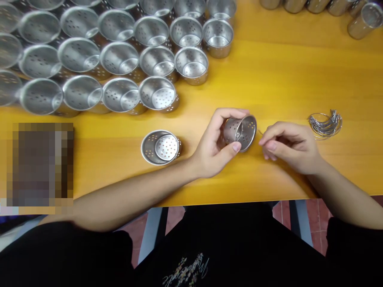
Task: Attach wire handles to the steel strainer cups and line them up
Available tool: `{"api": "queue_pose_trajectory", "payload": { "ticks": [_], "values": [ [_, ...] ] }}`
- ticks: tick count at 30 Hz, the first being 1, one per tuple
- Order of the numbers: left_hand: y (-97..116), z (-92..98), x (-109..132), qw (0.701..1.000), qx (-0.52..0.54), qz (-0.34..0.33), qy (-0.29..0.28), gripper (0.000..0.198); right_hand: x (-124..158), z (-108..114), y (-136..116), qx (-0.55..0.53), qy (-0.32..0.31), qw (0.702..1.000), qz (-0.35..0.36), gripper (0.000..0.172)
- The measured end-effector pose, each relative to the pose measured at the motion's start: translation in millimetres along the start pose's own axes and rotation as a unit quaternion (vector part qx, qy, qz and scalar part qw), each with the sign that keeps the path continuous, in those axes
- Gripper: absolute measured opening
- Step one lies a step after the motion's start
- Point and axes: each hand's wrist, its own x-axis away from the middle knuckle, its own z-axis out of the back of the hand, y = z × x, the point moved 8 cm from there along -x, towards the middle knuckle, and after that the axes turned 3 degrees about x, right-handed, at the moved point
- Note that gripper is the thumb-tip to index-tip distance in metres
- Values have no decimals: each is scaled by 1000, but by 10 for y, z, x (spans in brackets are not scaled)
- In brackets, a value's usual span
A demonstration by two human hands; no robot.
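My left hand (217, 145) grips a perforated metal cup (232, 129), tilted on its side with the mouth facing right. Thumb and fingers wrap the cup's outer wall, and a thin looped line shows inside its mouth. Just right of the rim, my right hand (289, 145) is closed in a pinch. A short bit of thin wire (260, 132) pokes out from its fingertips; the rest is hidden. Another perforated cup (160, 147) stands upright on the table left of my left hand. Beyond my right hand lies a bundle of thin wire loops (326, 124).
Rows of perforated metal cups (119, 93) fill the table's upper left. More cups (363, 22) stand at the far right. A blurred-out box-shaped object (37, 165) is at the left. The yellow table's front edge (227, 201) runs close to my body.
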Motion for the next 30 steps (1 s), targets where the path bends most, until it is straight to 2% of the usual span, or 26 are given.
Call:
{"api": "queue_pose_trajectory", "payload": {
  "ticks": [2,5,8,10,15,19,23,26,30],
  "values": [
    [-53,11,18,1000,20,12,16,65,26,127,-5,-49,43,997,-29,27],
    [-123,47,32,997,46,48,42,66,21,274,-23,-96,90,991,-35,33],
    [-98,65,25,994,58,80,54,59,-17,347,36,-127,121,983,-46,24],
    [-44,65,15,992,64,92,57,55,-41,338,140,-138,116,980,-82,22],
    [-42,86,6,987,80,114,76,61,-42,273,290,-109,41,979,-167,36],
    [-145,111,3,992,52,94,73,70,-6,358,206,-97,43,979,-175,35],
    [-209,115,18,996,41,61,56,67,1,393,191,-105,29,975,-192,47],
    [-160,112,28,999,8,29,43,72,-33,390,207,-118,33,976,-181,48],
    [-63,66,7,1000,-19,11,5,67,-50,338,205,-127,41,976,-172,41]
  ]
}}
